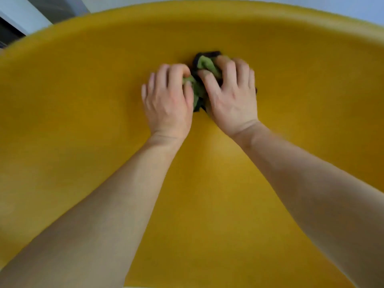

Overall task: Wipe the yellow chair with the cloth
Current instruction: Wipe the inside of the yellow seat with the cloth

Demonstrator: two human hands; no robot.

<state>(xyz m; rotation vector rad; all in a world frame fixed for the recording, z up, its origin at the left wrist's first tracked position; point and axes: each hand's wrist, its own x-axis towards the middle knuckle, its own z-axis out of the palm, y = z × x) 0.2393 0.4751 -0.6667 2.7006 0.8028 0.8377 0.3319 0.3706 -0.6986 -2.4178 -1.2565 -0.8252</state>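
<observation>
Cloth (204, 65) bunched mid-chair (83, 100), pressed under left hand (168, 100) and right hand (230, 96); fingers of both clamped on it; soft, light, likely slides easily; grip the wad from above.

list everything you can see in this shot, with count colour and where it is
chair: one, yellow, its curved surface fills nearly the whole picture
cloth: one, green with black, bunched up on the chair surface a little above the middle, between and under the two hands
wall or floor: one pale grey-blue area, along the top edge beyond the chair rim
dark frame or fitting: one, dark with a white strip, top left corner, too blurred to identify
left hand: one, bare, palm down on the left side of the cloth, fingers curled onto it
right hand: one, bare, palm down on the right side of the cloth, fingers pressed over it
forearms: two, bare, coming up from the bottom corners
</observation>
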